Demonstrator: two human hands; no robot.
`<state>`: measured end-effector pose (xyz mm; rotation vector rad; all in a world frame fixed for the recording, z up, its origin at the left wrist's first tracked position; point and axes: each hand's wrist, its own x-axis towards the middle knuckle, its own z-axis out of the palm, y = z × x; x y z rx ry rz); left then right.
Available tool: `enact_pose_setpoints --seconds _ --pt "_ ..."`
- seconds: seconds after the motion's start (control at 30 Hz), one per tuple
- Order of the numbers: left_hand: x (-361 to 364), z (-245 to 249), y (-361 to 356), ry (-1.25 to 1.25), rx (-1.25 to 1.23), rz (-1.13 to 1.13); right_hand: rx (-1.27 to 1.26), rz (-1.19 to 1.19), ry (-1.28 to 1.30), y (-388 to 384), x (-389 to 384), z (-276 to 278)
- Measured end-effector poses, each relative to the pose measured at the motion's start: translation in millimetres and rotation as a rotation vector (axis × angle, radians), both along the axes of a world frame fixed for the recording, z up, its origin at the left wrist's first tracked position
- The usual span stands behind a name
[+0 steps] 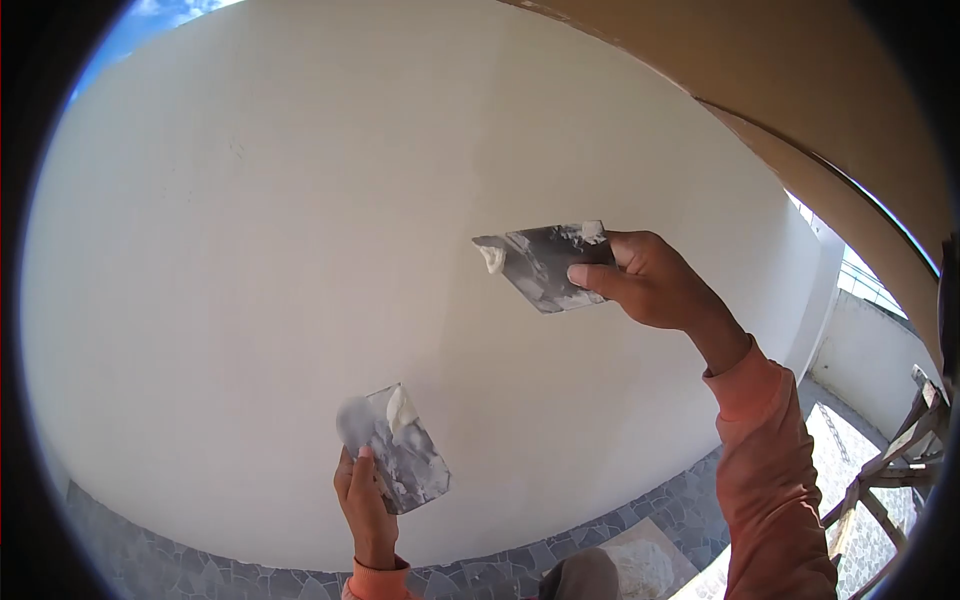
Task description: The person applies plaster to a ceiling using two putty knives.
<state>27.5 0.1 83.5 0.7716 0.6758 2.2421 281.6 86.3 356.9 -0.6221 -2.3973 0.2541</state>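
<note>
My right hand [650,280] is closed on a flat grey scraper plate [545,265], thumb on its near face. White paste clings to the plate's left corner and its top right corner. Lower and to the left, my left hand [367,500] grips a second flat plate [415,455], with smears and a lump of white paste near its top edge. The two plates are apart. Behind them stands a large off-white wall [300,250]; whether either plate touches it I cannot tell.
Grey stone-pattern tiles [620,515] run along the wall's foot. A board with white residue [645,565] lies at the bottom. Wooden trestle-like framing [885,475] stands at the right. A brown overhang [800,70] crosses the upper right.
</note>
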Motion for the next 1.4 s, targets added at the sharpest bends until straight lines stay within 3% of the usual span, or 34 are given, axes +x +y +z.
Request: enact_pose_setpoints --seconds 0.13,0.3,0.4,0.5,0.7,1.0,1.4 --pt "-2.3 1.6 -1.8 0.016 0.003 -0.019 0.496 -0.222 0.196 24.4 1.4 67.8" --pt "-2.4 3.2 -2.3 0.055 -0.001 0.005 0.88 -0.441 0.184 61.0 -1.6 143.0" --pt "0.4 6.0 -3.1 0.048 -0.015 0.01 1.094 -0.274 0.269 94.9 -5.3 173.6" --pt "0.4 6.1 -4.4 0.04 -0.042 0.014 1.215 -0.313 0.268 108.9 -15.9 194.3" --pt "0.1 6.7 -3.7 0.052 -0.058 0.041 1.202 -0.402 0.257 122.5 -17.8 210.4" --pt "1.8 8.1 -5.0 0.053 -0.065 0.047 1.447 -0.315 0.254 142.7 -12.4 226.3" --pt "-2.3 2.9 -2.2 0.061 -0.08 0.047 1.449 -0.455 0.219 153.1 -32.8 227.8"
